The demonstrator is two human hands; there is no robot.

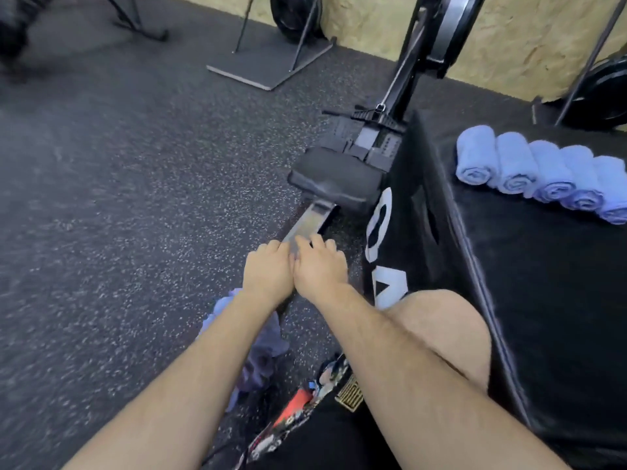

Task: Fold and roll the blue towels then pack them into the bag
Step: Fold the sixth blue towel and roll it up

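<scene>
Head view: five rolled blue towels (543, 174) lined up on black box (509, 266), far right. One loose towel (261, 354) crumpled on floor (101, 198), near, beneath left forearm. Over rower rail (308, 222), left hand (269, 273) and right hand (320, 269) touching, fingers curled away, grasp impossible to tell. No bag visible; packing apparently undone.

The five rolled towels (539, 171) are pale periwinkle blue, and the loose towel (268, 351) is a duller blue. The counter (543, 283) is black with large white lettering on its side. The floor (118, 198) is dark grey, speckled with pale flecks. The wall (509, 45) is yellowish tan with a chipped-wood pattern. The shorts (339, 435) are black with a red, white and dark printed panel.
</scene>
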